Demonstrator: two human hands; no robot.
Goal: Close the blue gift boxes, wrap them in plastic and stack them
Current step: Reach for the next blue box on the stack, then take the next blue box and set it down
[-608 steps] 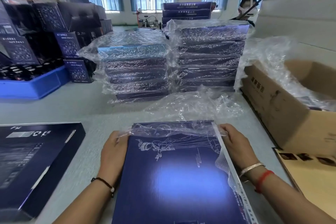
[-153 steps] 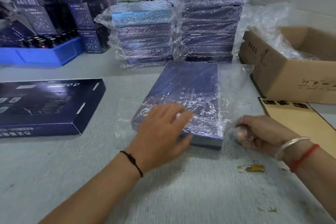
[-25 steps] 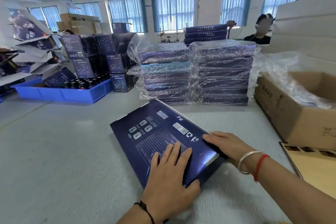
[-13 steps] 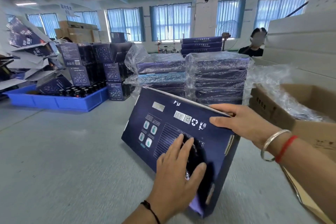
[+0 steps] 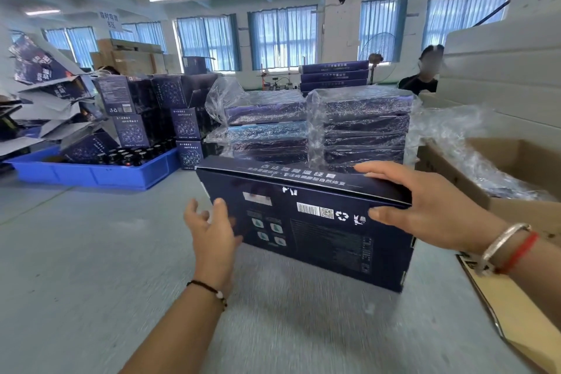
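The blue gift box stands on its long edge on the counter, printed back toward the person — just in front of the wrapped stacks. The right hand holds its top edge, thumb on the back, probably steadying it for turning. The left hand is at the box's left end, grip loose and wide, holding nothing.

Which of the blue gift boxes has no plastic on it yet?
The box standing on edge, held by the right hand; the two stacks behind it are wrapped.
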